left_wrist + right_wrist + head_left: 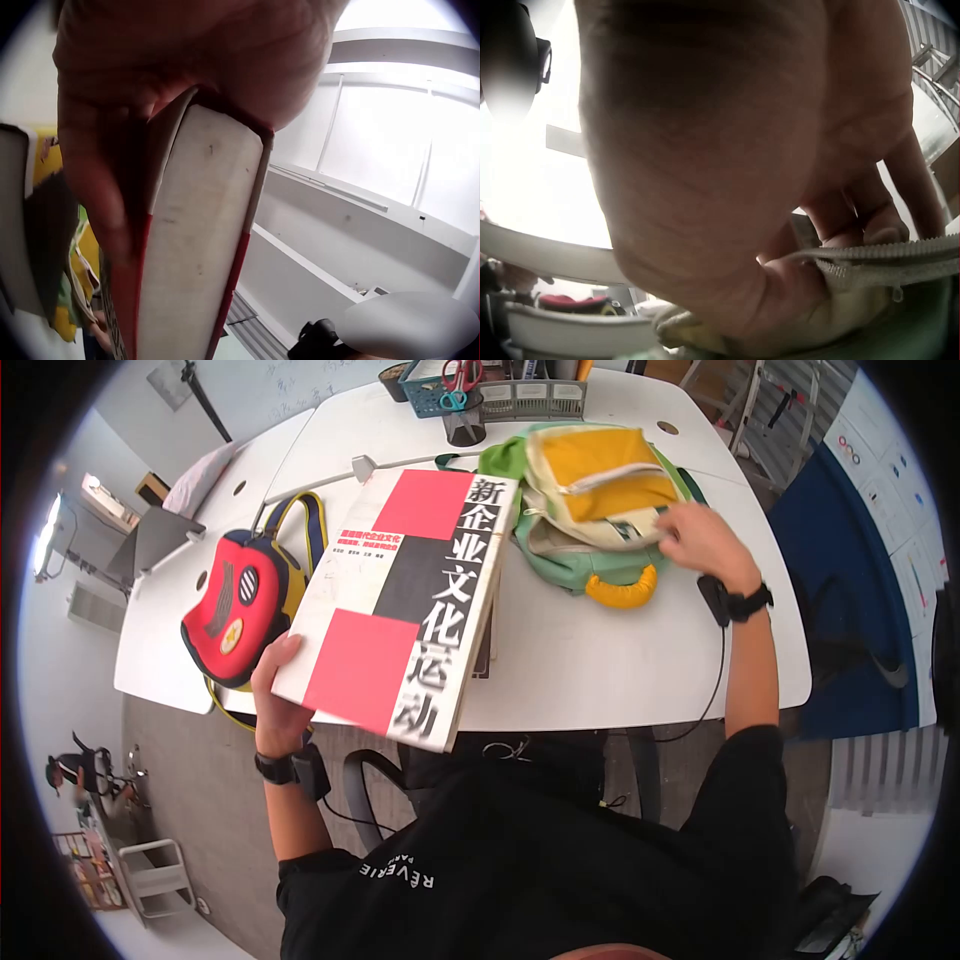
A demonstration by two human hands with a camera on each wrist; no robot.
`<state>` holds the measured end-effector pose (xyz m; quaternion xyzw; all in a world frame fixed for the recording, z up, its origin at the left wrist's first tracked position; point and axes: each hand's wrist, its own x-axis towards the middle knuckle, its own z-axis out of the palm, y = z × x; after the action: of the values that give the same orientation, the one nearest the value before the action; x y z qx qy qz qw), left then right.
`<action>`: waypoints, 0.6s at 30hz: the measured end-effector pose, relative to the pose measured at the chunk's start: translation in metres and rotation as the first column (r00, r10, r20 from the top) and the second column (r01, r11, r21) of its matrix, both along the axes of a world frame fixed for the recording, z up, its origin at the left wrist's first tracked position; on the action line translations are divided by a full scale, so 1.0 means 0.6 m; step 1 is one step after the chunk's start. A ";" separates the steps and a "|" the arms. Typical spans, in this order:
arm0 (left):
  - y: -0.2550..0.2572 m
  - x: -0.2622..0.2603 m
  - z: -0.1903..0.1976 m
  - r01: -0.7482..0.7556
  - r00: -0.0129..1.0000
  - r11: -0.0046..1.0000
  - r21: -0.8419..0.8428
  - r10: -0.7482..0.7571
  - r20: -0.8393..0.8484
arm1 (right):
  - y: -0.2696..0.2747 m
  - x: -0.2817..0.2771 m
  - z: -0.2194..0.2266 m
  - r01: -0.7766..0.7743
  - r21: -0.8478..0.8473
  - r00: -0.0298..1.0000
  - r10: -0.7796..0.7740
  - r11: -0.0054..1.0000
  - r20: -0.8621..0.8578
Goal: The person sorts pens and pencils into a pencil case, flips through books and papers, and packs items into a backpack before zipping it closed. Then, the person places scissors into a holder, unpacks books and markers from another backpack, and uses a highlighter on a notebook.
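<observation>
My left hand (283, 682) grips a thick book (335, 595) by its lower left corner, holding it tilted above the table's front edge. Its white cover carries pink and black squares and large Chinese characters. The left wrist view looks along the page block (202, 225), with fingers on one cover and the thumb side on the other. At the right, my right hand (708, 545) holds the zippered edge (900, 259) of a green and yellow backpack (600, 475), its fingers curled over the fabric. The backpack lies on the table with its main opening partly spread.
A red children's backpack (222, 610) with dark blue and yellow straps lies at the left of the white table (640, 670). Behind stand a pen holder (464, 428) with scissors and a blue basket (425, 398). A dark-edged item (484, 655) shows partly under the book.
</observation>
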<state>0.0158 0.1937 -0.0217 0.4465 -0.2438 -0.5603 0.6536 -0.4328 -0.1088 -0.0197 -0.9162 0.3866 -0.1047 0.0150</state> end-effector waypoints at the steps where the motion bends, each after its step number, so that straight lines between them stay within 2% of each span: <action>1: -0.002 0.004 -0.014 -0.058 0.996 0.998 0.008 0.058 0.070 | 0.013 -0.015 -0.012 0.074 0.006 0.996 -0.073 0.997 -0.043; 2: -0.008 0.006 -0.027 -0.086 0.992 0.996 0.001 0.086 0.091 | 0.021 -0.031 -0.025 0.148 0.001 0.986 -0.148 0.989 -0.074; 3: -0.013 0.015 -0.052 -0.039 0.990 0.999 -0.038 0.044 0.133 | 0.030 -0.053 -0.030 0.221 -0.007 0.970 -0.221 0.975 -0.103; 4: -0.019 0.007 -0.057 -0.047 0.984 0.998 -0.048 0.054 0.170 | 0.036 -0.064 -0.030 0.207 -0.017 0.971 -0.207 0.978 -0.121; 5: -0.025 0.001 -0.060 -0.054 0.976 0.997 -0.057 0.065 0.208 | 0.042 -0.072 -0.029 0.324 0.012 0.939 -0.320 0.946 -0.126; 6: -0.026 0.019 -0.076 0.015 0.963 0.999 -0.047 -0.002 0.271 | 0.052 -0.078 -0.028 0.438 0.044 0.894 -0.429 0.898 -0.131; 9: -0.031 0.008 -0.065 0.080 0.923 0.996 0.034 -0.087 0.374 | 0.101 -0.097 -0.006 0.408 -0.031 0.902 -0.408 0.913 -0.145; 10: -0.030 0.002 -0.065 0.076 0.925 0.997 0.033 -0.082 0.372 | 0.121 -0.093 0.005 0.281 0.006 0.959 -0.280 0.960 -0.045; 11: -0.031 -0.005 -0.065 0.056 0.956 0.998 0.025 -0.061 0.288 | 0.143 -0.078 0.008 0.150 0.032 0.987 -0.152 0.988 0.061; 12: -0.033 -0.009 -0.067 0.040 0.979 0.999 0.020 -0.043 0.201 | 0.165 -0.052 0.003 0.036 0.057 0.996 -0.041 0.998 0.082; 13: -0.035 -0.003 -0.075 0.048 0.978 0.999 0.023 -0.051 0.202 | 0.186 -0.020 -0.003 -0.075 0.080 0.992 0.066 0.994 0.107; 15: -0.043 0.023 -0.103 0.112 0.994 0.994 -0.004 -0.112 0.002 | 0.216 0.039 -0.020 -0.049 0.009 0.993 0.049 0.999 -0.109; 16: -0.049 0.027 -0.111 0.137 0.987 0.990 -0.037 -0.139 -0.075 | 0.204 0.041 -0.043 -0.039 0.007 0.994 0.039 0.999 -0.105; 18: -0.053 0.017 -0.101 0.111 0.992 0.994 -0.018 -0.112 -0.055 | 0.159 0.050 -0.097 -0.056 -0.068 0.991 0.047 0.996 -0.126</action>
<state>0.0259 0.1616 -0.0825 0.4115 -0.2543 -0.6062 0.6313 -0.4027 -0.0132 -0.0782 -0.9306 0.3589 -0.0609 -0.0388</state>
